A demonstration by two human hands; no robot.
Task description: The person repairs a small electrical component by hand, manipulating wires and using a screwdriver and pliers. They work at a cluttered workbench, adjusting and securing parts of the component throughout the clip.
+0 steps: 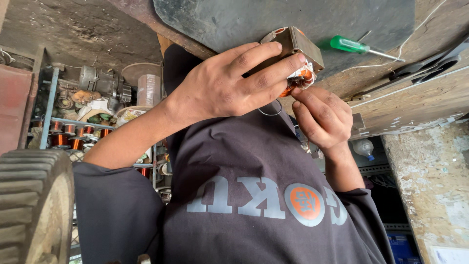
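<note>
Shelf rack [51, 122]: left of the coil block, holding copper wire spools [68, 136].
Left hand [222, 88]: fingers clamped over the coil block [295, 54].
Right hand [322, 117]: fingertips pinched together on the block's copper winding [300, 78].
Green screwdriver [359, 47]: just right of the block.

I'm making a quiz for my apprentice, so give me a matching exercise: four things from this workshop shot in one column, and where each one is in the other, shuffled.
1 metal coil block
2 green screwdriver
3 copper wire spools
4 plastic bottle

A on the blue shelf rack
B lying apart, in no hand
C just past the right hand
D gripped in the left hand

Pairs: 1-D, 2-B, 3-A, 4-C
</note>
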